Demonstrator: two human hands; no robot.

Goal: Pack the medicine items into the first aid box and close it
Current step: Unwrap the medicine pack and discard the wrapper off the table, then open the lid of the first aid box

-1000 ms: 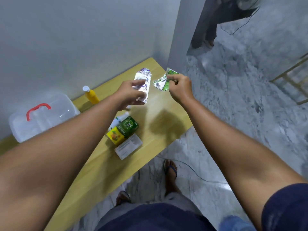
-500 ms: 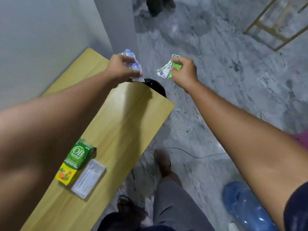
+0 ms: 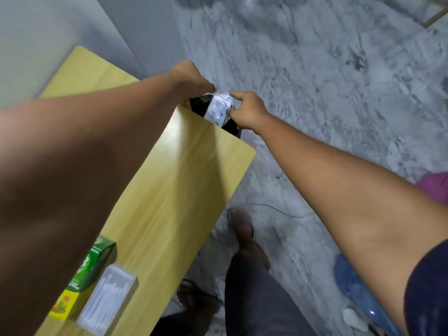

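A silver blister strip (image 3: 219, 108) hangs just past the far corner of the wooden table (image 3: 184, 180), over a black container (image 3: 200, 104) on the floor. My left hand (image 3: 191, 77) is stretched out with its thumb at the strip's upper left end. My right hand (image 3: 248, 110) has its index finger and thumb against the strip's right edge. The small green wrapper does not show. A green and yellow herbal medicine box (image 3: 94, 267) and a clear box of cotton swabs (image 3: 106, 300) lie at the table's near left. The first aid box is out of view.
Grey marbled floor lies to the right of the table, with a thin cable (image 3: 278, 210) on it. My leg and foot (image 3: 244, 236) stand next to the table edge. A blue water jug (image 3: 351, 284) and something pink (image 3: 436, 187) are at the right.
The view has swung right, so the first aid box and yellow bottle left the frame. Both hands have come together over the black container. The green wrapper is no longer visible.
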